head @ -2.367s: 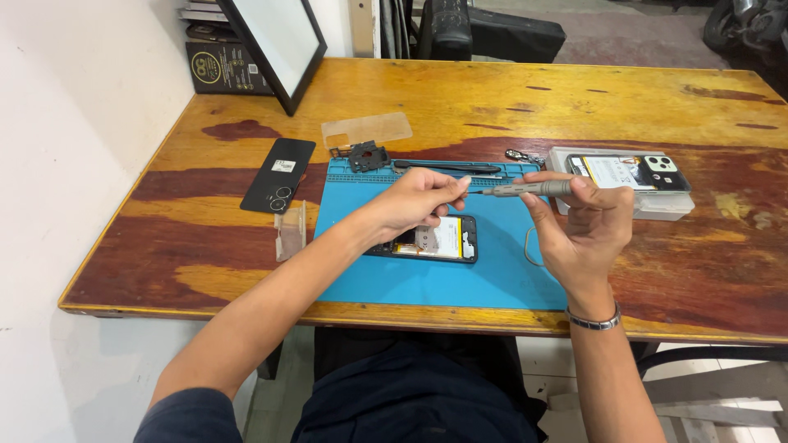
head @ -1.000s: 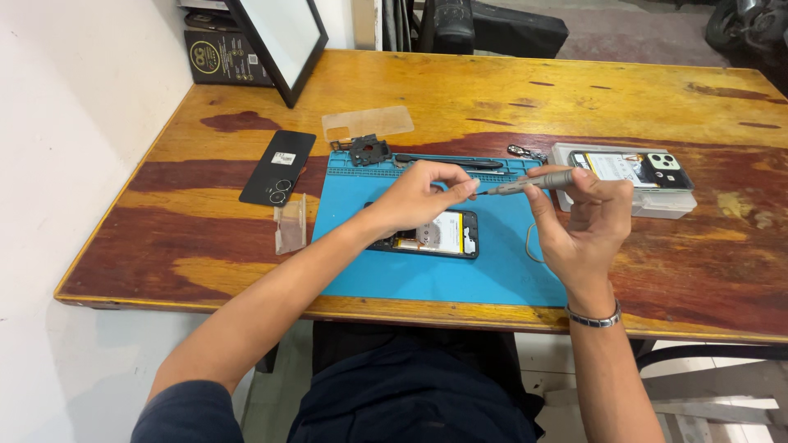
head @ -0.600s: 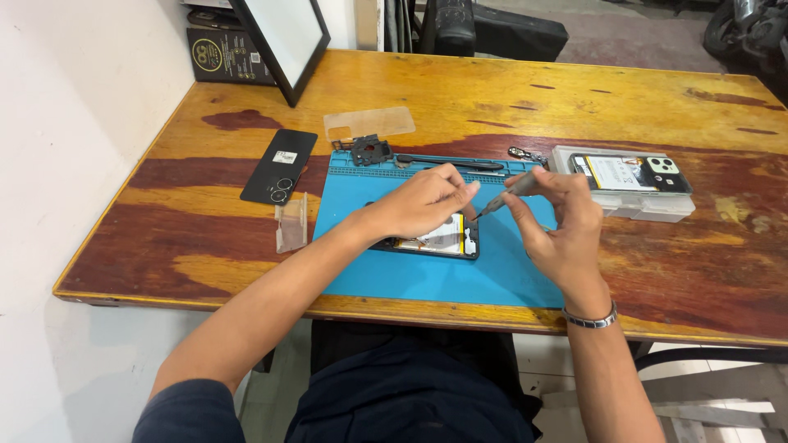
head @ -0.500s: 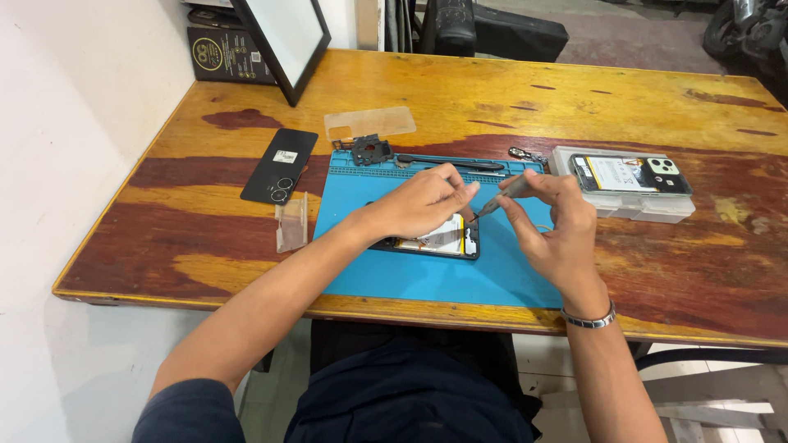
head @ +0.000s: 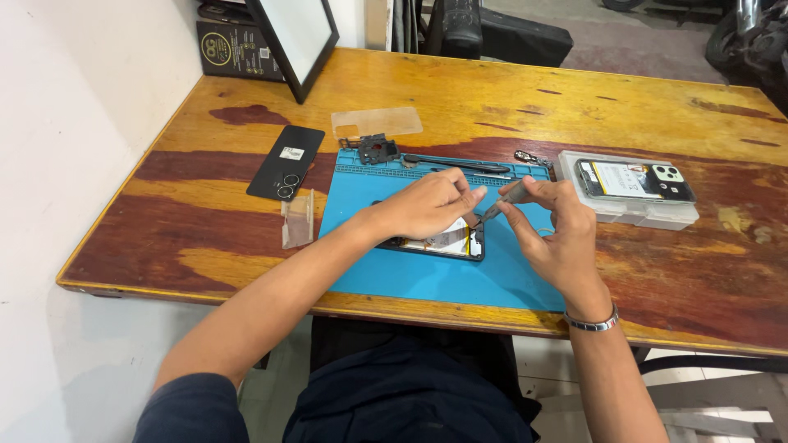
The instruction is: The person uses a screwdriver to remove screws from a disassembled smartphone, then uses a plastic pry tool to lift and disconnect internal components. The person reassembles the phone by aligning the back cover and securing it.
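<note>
Far left corner of the table (head: 427, 90): a dark box (head: 238, 51) with a round gold emblem, partly behind a black-framed white panel (head: 297, 37) leaning upright. Nearer, left of the blue mat (head: 394, 275): a black back cover (head: 286, 162), flat, with a small white label near its top and two camera rings lower down. Just below it, a small clear plastic piece (head: 297, 218). Above the mat, a clear rectangular film (head: 377, 122) lying flat on the wood.

Right of the mat: a clear plastic case (head: 632, 205), closed, with a phone (head: 634, 178) on top, pale back up, dark camera block at its right end. Contents of the case too dim to tell.

Along the mat's top edge: a small black part (head: 377, 150), a long dark tool (head: 455, 162), and a bit of metal (head: 532, 157) at the right.

Mid-mat: an opened phone (head: 447, 243), insides up, mostly covered. Left hand (head: 423, 205) laid over it, fingers curled down on its top edge, pinning it flat. Right hand (head: 554, 234) just to the right, fingers pinched shut around a grey screwdriver (head: 502, 202), tip slanting down-left to the opened phone's upper right corner, close by the left fingertips. Metal bracelet (head: 591, 321) on the right wrist
</note>
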`<state>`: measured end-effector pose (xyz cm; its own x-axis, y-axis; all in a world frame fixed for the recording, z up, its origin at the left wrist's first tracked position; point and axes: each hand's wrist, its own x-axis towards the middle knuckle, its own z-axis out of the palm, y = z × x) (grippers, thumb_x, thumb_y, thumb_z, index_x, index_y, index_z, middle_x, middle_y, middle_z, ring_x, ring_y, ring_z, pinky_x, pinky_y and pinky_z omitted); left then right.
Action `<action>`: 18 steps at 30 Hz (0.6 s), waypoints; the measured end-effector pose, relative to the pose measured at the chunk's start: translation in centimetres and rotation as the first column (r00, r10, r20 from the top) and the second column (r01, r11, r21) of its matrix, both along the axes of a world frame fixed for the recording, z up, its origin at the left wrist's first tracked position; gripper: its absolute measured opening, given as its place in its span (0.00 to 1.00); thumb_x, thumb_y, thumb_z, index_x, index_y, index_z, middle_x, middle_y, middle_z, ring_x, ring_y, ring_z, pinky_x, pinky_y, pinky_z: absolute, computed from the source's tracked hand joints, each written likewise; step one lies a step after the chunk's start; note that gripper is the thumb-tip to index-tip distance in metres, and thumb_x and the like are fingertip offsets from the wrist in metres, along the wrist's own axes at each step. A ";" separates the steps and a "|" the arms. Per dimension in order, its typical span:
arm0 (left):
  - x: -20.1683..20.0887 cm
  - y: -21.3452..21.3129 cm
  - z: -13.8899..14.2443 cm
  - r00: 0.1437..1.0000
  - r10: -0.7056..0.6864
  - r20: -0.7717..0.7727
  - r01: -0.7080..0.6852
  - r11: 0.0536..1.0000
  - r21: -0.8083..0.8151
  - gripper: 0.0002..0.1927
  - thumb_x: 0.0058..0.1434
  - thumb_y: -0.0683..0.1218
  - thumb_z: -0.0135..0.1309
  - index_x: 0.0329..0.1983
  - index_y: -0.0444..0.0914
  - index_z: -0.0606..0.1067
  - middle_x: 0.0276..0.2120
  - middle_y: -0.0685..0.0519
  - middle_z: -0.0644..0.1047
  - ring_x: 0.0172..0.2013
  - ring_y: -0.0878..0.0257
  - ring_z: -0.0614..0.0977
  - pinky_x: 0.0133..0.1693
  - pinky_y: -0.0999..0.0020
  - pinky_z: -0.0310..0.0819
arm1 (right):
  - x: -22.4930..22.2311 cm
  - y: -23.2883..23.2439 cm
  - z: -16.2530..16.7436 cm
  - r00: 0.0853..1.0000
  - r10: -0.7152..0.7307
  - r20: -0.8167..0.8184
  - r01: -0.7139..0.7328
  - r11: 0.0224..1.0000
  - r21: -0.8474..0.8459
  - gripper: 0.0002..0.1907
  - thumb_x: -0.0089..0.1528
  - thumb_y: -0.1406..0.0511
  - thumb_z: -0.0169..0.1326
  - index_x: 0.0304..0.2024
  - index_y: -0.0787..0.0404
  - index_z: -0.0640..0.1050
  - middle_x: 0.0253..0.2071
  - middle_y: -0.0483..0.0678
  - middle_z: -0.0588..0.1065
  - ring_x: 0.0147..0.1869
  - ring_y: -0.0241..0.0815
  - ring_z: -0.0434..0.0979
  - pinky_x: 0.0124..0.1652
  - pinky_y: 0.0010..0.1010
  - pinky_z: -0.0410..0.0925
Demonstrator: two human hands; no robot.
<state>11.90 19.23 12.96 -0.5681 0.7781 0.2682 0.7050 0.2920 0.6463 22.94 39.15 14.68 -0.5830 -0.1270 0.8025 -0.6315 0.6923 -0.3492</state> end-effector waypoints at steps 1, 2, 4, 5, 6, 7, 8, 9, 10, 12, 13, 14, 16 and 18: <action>-0.1 0.0 -0.1 1.000 -0.003 -0.006 0.003 1.000 0.005 0.37 0.70 0.68 0.32 0.36 0.42 0.87 0.39 0.51 0.73 0.42 0.56 0.76 0.47 0.63 0.72 | 0.0 0.0 0.0 1.000 -0.014 0.010 0.014 1.000 0.006 0.18 0.62 0.72 0.65 0.48 0.65 0.70 0.42 0.49 0.83 0.25 0.29 0.71 0.22 0.23 0.53; -0.2 0.1 -0.1 1.000 -0.007 -0.015 0.007 1.000 0.010 0.37 0.70 0.68 0.32 0.35 0.42 0.87 0.38 0.51 0.73 0.42 0.56 0.77 0.47 0.62 0.72 | 0.0 0.0 0.0 1.000 -0.017 0.008 0.017 1.000 0.009 0.18 0.62 0.72 0.65 0.48 0.65 0.69 0.41 0.48 0.83 0.26 0.29 0.71 0.22 0.23 0.53; -0.4 0.1 -0.3 0.999 -0.016 -0.032 0.017 1.000 0.019 0.38 0.71 0.68 0.32 0.35 0.41 0.87 0.38 0.51 0.75 0.42 0.56 0.77 0.47 0.62 0.72 | -0.1 0.0 0.0 1.000 -0.025 0.007 0.025 1.000 0.016 0.18 0.62 0.72 0.66 0.46 0.64 0.69 0.41 0.48 0.83 0.27 0.28 0.73 0.22 0.23 0.53; -0.4 0.2 -0.3 1.000 -0.004 -0.025 0.004 1.000 0.015 0.37 0.70 0.67 0.32 0.34 0.41 0.87 0.37 0.50 0.75 0.42 0.55 0.77 0.46 0.62 0.73 | -0.1 0.0 -0.1 1.000 -0.025 0.002 0.025 1.000 0.018 0.18 0.62 0.72 0.66 0.46 0.64 0.69 0.41 0.48 0.83 0.27 0.28 0.73 0.23 0.23 0.54; -0.5 0.2 -0.4 1.000 0.007 -0.019 -0.007 1.000 0.010 0.37 0.70 0.67 0.32 0.34 0.41 0.87 0.36 0.50 0.75 0.41 0.55 0.78 0.46 0.61 0.73 | -0.1 0.0 -0.1 1.000 -0.027 -0.003 0.027 0.999 0.020 0.18 0.63 0.72 0.66 0.46 0.64 0.69 0.41 0.48 0.83 0.27 0.28 0.73 0.23 0.22 0.54; -0.6 0.3 -0.5 1.000 0.018 -0.012 -0.018 1.000 0.005 0.37 0.70 0.67 0.33 0.34 0.41 0.87 0.36 0.49 0.75 0.41 0.55 0.78 0.45 0.61 0.73 | -0.1 0.0 -0.2 1.000 -0.029 -0.008 0.029 0.999 0.022 0.18 0.63 0.72 0.66 0.46 0.64 0.69 0.41 0.48 0.83 0.27 0.28 0.72 0.23 0.22 0.54; -0.6 0.3 -0.6 1.000 0.009 -0.015 -0.009 1.000 0.020 0.37 0.70 0.67 0.33 0.34 0.40 0.87 0.36 0.49 0.75 0.40 0.54 0.78 0.45 0.61 0.73 | -0.2 0.0 -0.1 0.999 -0.050 0.010 0.050 0.999 0.014 0.18 0.62 0.72 0.66 0.45 0.65 0.69 0.40 0.48 0.83 0.26 0.30 0.72 0.23 0.23 0.55; -0.7 0.3 -0.6 1.000 0.002 -0.019 -0.001 0.999 0.035 0.37 0.70 0.67 0.34 0.33 0.40 0.87 0.35 0.49 0.75 0.39 0.54 0.79 0.44 0.60 0.74 | -0.2 0.0 -0.1 0.997 -0.071 0.028 0.071 0.997 0.007 0.18 0.61 0.72 0.67 0.45 0.66 0.70 0.39 0.49 0.83 0.24 0.31 0.71 0.23 0.23 0.55; -0.7 0.3 -0.6 1.000 -0.005 -0.024 0.007 0.999 0.050 0.37 0.71 0.67 0.34 0.33 0.40 0.87 0.35 0.48 0.75 0.39 0.54 0.79 0.44 0.60 0.74 | -0.3 0.0 0.0 0.995 -0.092 0.046 0.092 0.996 0.000 0.18 0.60 0.72 0.67 0.45 0.66 0.71 0.39 0.50 0.83 0.23 0.33 0.70 0.23 0.24 0.56; -0.8 0.3 -0.5 1.000 -0.008 -0.023 0.010 0.998 0.056 0.37 0.71 0.67 0.34 0.33 0.40 0.87 0.34 0.48 0.75 0.37 0.54 0.79 0.43 0.60 0.74 | -0.4 -0.1 0.2 1.000 -0.025 0.018 0.025 1.000 -0.012 0.17 0.62 0.72 0.65 0.46 0.67 0.69 0.39 0.51 0.82 0.36 0.38 0.80 0.32 0.25 0.65; -0.7 0.3 -0.4 1.000 -0.008 -0.020 0.010 0.998 0.058 0.37 0.71 0.67 0.34 0.34 0.40 0.87 0.33 0.47 0.75 0.37 0.54 0.79 0.43 0.60 0.75 | -0.3 -0.3 0.3 1.000 0.010 0.005 -0.010 1.000 -0.017 0.17 0.63 0.72 0.64 0.46 0.67 0.68 0.39 0.51 0.81 0.43 0.41 0.85 0.37 0.26 0.70; -0.7 0.3 -0.3 1.000 -0.006 -0.015 0.007 0.998 0.057 0.37 0.71 0.67 0.34 0.33 0.40 0.87 0.32 0.48 0.75 0.36 0.54 0.80 0.43 0.60 0.75 | -0.3 -0.4 0.6 1.000 0.002 -0.011 -0.002 1.000 0.025 0.17 0.63 0.72 0.65 0.45 0.68 0.69 0.39 0.53 0.81 0.45 0.44 0.85 0.42 0.30 0.71; -0.6 0.2 -0.1 1.000 -0.005 -0.004 0.005 0.998 0.056 0.37 0.70 0.67 0.34 0.33 0.40 0.87 0.31 0.48 0.75 0.35 0.54 0.80 0.42 0.60 0.75 | -0.1 -0.7 1.2 0.999 -0.016 -0.044 0.020 0.994 0.111 0.17 0.61 0.72 0.65 0.44 0.69 0.70 0.40 0.56 0.80 0.48 0.51 0.84 0.51 0.37 0.74; -0.5 0.1 0.1 1.000 -0.022 0.001 0.022 0.999 0.047 0.37 0.70 0.67 0.34 0.33 0.39 0.87 0.29 0.47 0.74 0.35 0.54 0.80 0.41 0.59 0.75 | -0.1 -1.0 2.0 0.996 0.070 0.053 -0.076 0.989 0.123 0.15 0.60 0.73 0.64 0.45 0.69 0.72 0.41 0.56 0.81 0.48 0.52 0.84 0.48 0.37 0.75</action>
